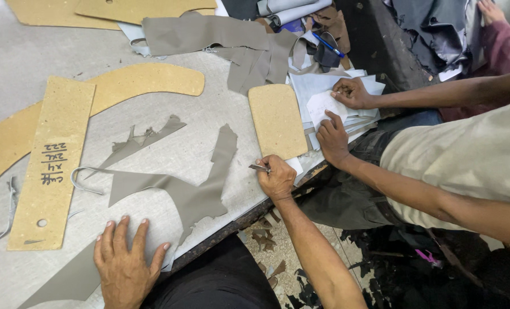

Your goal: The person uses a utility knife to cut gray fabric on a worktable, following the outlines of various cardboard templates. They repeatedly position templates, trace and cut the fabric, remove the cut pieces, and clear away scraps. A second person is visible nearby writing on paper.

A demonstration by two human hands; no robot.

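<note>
My left hand lies flat, fingers spread, on grey leather spread over the pale cutting table. My right hand is closed around a small metal knife at the table's front edge, its blade pointing left toward the leather. A tan cardboard pattern with rounded corners lies just above my right hand. A co-worker's two hands press on a stack of white paper pieces to the right.
A long rectangular cardboard pattern with handwriting and a curved one lie at left. Grey leather offcuts are scattered in the middle. More leather pieces and a blue pen pile at the back. Scraps litter the floor.
</note>
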